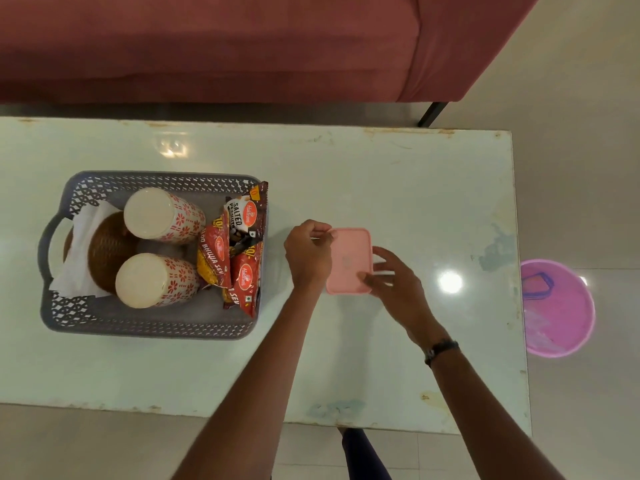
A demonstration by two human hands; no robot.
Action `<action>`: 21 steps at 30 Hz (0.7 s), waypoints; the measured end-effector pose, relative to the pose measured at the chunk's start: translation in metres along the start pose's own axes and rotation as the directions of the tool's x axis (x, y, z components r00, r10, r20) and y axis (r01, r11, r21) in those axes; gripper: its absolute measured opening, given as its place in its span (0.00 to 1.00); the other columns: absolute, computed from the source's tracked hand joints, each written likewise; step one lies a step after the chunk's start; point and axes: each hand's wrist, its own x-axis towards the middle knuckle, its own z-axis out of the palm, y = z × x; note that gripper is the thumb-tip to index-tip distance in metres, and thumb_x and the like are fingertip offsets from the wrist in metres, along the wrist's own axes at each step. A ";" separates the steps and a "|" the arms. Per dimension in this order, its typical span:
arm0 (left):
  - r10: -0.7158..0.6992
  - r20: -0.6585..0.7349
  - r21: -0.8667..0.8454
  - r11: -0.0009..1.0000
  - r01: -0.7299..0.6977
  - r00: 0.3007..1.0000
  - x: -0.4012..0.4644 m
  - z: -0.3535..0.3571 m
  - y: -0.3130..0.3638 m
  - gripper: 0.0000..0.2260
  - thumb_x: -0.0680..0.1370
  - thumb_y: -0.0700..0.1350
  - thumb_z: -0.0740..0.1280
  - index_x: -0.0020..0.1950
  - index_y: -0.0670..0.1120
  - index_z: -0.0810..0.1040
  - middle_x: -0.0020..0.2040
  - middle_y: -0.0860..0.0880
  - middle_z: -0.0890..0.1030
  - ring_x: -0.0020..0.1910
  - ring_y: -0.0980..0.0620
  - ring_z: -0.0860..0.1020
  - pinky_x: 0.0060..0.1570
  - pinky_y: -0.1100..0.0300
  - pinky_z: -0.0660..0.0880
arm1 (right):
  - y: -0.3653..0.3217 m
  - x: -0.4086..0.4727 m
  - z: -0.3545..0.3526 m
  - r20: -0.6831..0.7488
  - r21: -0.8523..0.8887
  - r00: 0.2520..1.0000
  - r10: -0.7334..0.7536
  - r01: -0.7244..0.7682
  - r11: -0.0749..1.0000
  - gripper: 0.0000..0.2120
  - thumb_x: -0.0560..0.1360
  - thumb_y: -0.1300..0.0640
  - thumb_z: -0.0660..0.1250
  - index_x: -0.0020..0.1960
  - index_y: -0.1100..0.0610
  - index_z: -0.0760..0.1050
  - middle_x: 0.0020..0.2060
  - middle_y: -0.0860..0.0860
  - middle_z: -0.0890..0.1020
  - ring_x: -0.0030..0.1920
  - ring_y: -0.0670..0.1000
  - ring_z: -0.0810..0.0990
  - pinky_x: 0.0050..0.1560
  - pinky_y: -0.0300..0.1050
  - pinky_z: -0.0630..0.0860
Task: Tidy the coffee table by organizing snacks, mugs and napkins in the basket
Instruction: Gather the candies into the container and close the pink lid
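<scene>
A small pink lidded box (349,259), rectangular with rounded corners, is lying flat on the pale table (398,188) just right of the grey basket (149,327), its long axis running from the person toward the sofa (242,46). The left hand (308,252) is pinching its far-left corner while the right hand (394,282) is resting loosely spread fingers on its near-right edge. The basket is holding two floral mugs (162,216), napkins (83,251) and red snack packets (239,251).
</scene>
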 end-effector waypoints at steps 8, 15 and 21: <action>0.439 0.068 0.394 0.813 -0.428 0.896 -0.066 -0.003 -0.029 0.16 0.76 0.40 0.64 0.64 0.43 0.75 0.64 0.45 0.77 0.65 0.46 0.74 0.61 0.53 0.74 | 0.008 -0.001 0.031 -0.132 -0.032 0.985 -0.109 0.106 0.994 0.26 0.74 0.58 0.70 0.70 0.46 0.68 0.48 0.56 0.82 0.45 0.52 0.84 0.41 0.30 0.79; 0.472 0.157 0.526 0.703 -0.478 0.867 -0.098 -0.031 -0.084 0.23 0.75 0.40 0.68 0.69 0.42 0.70 0.69 0.45 0.73 0.70 0.47 0.69 0.67 0.48 0.68 | 0.003 0.003 0.073 -0.110 -0.130 0.971 -0.211 0.196 0.972 0.27 0.75 0.58 0.68 0.71 0.47 0.66 0.47 0.54 0.79 0.39 0.42 0.78 0.44 0.24 0.75; 0.476 0.189 0.587 0.646 -0.487 0.859 -0.092 -0.044 -0.092 0.24 0.75 0.41 0.67 0.70 0.40 0.69 0.69 0.42 0.73 0.70 0.46 0.69 0.66 0.49 0.70 | -0.001 0.005 0.092 -0.072 -0.167 0.975 -0.210 0.196 0.966 0.26 0.75 0.57 0.68 0.71 0.48 0.66 0.50 0.54 0.80 0.38 0.39 0.76 0.39 0.19 0.68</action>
